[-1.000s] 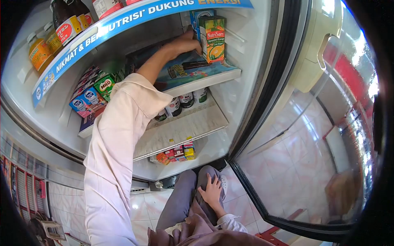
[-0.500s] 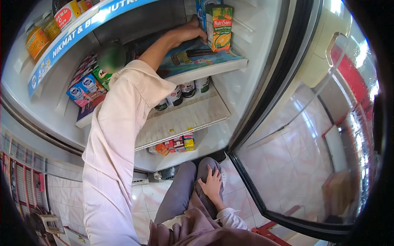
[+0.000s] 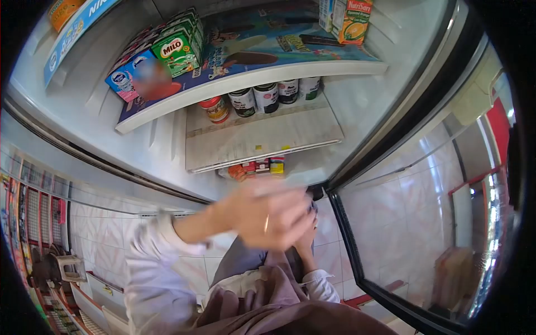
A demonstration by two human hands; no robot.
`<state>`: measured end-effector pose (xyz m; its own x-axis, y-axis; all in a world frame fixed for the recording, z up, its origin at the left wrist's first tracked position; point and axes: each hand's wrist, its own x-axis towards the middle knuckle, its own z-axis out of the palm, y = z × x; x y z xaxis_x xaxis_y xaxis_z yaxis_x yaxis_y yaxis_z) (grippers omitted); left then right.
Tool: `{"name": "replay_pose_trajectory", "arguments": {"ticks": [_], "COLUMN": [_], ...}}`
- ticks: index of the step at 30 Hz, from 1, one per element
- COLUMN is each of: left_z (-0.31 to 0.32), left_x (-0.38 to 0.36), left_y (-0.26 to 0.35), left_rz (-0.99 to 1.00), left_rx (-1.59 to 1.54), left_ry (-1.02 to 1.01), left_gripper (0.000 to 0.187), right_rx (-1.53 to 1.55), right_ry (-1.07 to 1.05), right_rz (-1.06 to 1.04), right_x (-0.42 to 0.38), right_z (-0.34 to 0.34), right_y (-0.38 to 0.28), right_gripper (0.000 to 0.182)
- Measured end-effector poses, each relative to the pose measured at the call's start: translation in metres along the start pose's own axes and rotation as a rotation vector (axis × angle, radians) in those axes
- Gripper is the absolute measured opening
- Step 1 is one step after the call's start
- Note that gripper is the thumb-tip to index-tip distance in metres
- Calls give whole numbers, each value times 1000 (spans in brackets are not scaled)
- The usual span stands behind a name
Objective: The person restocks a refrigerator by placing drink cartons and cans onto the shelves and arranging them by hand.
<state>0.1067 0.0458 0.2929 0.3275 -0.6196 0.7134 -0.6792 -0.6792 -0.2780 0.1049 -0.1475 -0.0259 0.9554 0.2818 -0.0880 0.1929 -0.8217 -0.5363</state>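
Observation:
My left hand (image 3: 273,215) is in front of the fridge, above my lap, its fingers curled and smeared by motion. A ring shows on one finger. Whether anything is in it I cannot make out. Behind it, my right hand (image 3: 306,241) lies at my right knee, mostly covered, so its fingers hardly show. On the upper fridge shelf (image 3: 245,84) stand a NutriSari orange carton (image 3: 354,22) at the right and green Milo cartons (image 3: 176,53) at the left. Blue-and-pink milk cartons (image 3: 120,84) sit beside the Milo, partly blurred.
Several dark cans (image 3: 265,99) and a red-lidded jar (image 3: 215,110) stand on the lower shelf (image 3: 268,137). Small colourful packs (image 3: 262,166) lie at the bottom. The glass fridge door (image 3: 402,223) stands open at the right. Wire racks (image 3: 39,218) are at the far left.
My left hand has come out of the upper shelf, from beside the juice cartons, down to my lap. The view has shifted, uncovering the Milo cartons. My right hand is now largely hidden.

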Motion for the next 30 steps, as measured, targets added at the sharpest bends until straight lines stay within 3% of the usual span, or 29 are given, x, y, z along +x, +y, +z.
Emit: {"name": "replay_pose_trajectory", "arguments": {"ticks": [1,3,8,11,13,15,17,18,21,27,30], "left_z": [-1,22,83,111,128,148,169,172,201,221,199], "left_x": [-32,-101,-240,-285,-296,-309,-326,-324,-343,-353,-322], "left_y": [19,52,66,42,24,-5,-36,-36,-47,-23,-16], "left_rz": [175,-63,-965,-1188,-1166,-1321,-1622,-1441,-1262,-1282,-1283], "left_rx": [-9,-78,-86,51,203,65,-392,-155,-194,-33,-40], "left_ry": [-41,-257,-574,-537,-488,-580,-809,-753,-635,-721,-882], "left_gripper": [17,15,29,23,27,30,33,55,59,56,56], "right_rx": [12,15,-10,-14,-14,-11,-11,-12,-17,-6,-9], "right_ry": [8,-8,-61,-69,-72,-73,-76,-78,-91,-84,-101], "right_rz": [-5,-15,-5,13,27,36,29,24,37,44,45], "right_x": [0,-1,2,4,4,5,6,7,9,11,11], "right_z": [3,-2,-3,-3,-2,-1,-1,-1,-2,-1,-1], "right_y": [1,-6,-14,-18,-19,-18,-18,-18,-21,-20,-20], "right_gripper": [85,86,87,86,86,86,87,87,87,87,87]}}
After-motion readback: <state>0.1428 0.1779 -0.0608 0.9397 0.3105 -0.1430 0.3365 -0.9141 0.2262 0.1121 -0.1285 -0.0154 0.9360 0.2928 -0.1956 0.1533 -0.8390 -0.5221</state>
